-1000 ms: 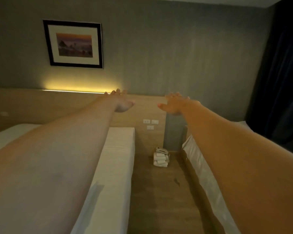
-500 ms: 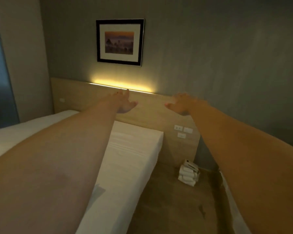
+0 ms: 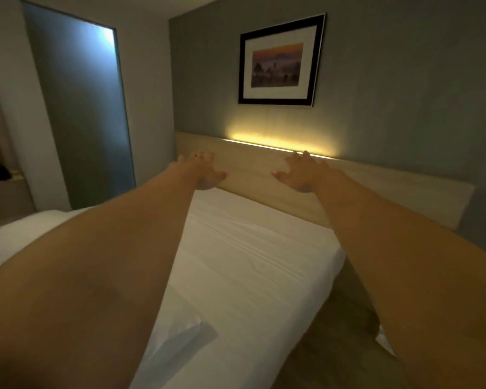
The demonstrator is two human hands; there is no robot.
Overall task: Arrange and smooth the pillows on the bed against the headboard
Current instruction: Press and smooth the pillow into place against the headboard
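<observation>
A bed with a white sheet (image 3: 250, 265) runs away from me to a light wooden headboard (image 3: 376, 189) lit from above by a warm strip light. Both my arms stretch out over the bed. My left hand (image 3: 205, 172) and my right hand (image 3: 303, 172) hover in front of the headboard, palms down, fingers spread, holding nothing. No separate pillow can be made out at the head of the bed; a bulky white heap of bedding (image 3: 20, 237) lies at the left, partly hidden behind my left arm.
A framed picture (image 3: 278, 63) hangs above the headboard on a grey wall. A frosted glass panel (image 3: 82, 108) stands at the left, with a low shelf (image 3: 3, 181) beside it. Wooden floor (image 3: 345, 346) runs along the bed's right side.
My view has swung left: the picture and headboard slid right, the frosted panel came into view, the towels on the floor left it. Both hands stay outstretched and spread.
</observation>
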